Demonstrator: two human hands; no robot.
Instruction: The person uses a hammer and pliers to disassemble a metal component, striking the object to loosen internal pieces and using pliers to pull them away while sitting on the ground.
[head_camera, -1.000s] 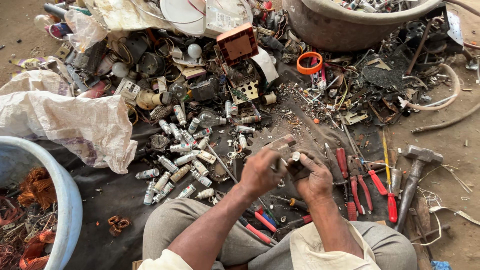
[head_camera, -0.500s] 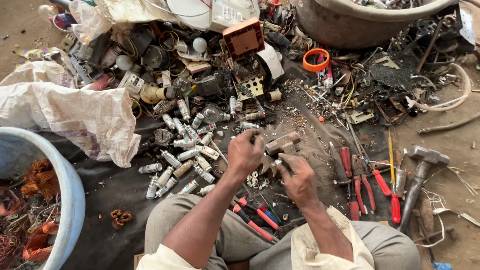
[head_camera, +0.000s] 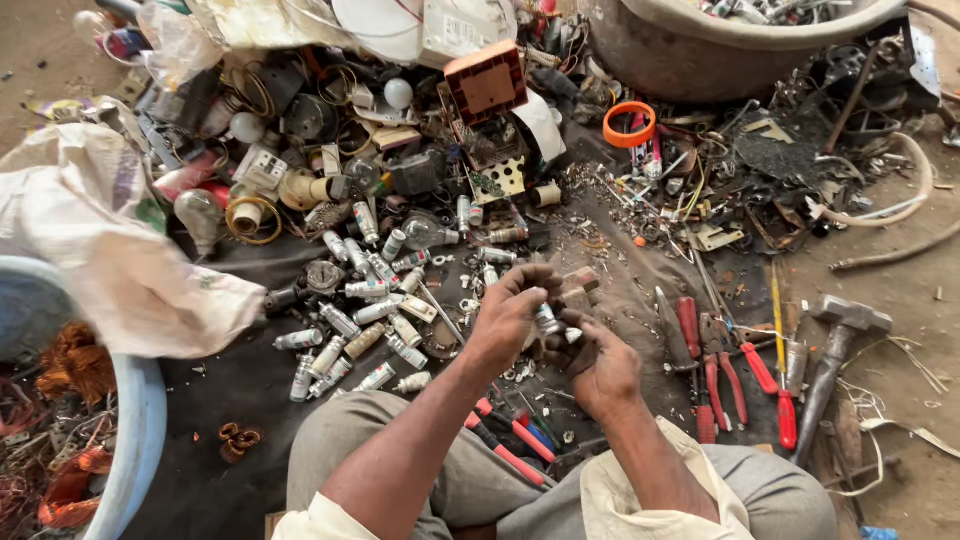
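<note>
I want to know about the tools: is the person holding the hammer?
No, the hammer lies on the ground to the right, apart from both hands, which hold a small metal cylinder between them.

Above the person's lap, the left hand (head_camera: 510, 320) and right hand (head_camera: 598, 368) together grip a small silver cylinder (head_camera: 548, 321), with more cylinders (head_camera: 350, 330) scattered left of them and a hammer (head_camera: 835, 350) lying well to their right.
</note>
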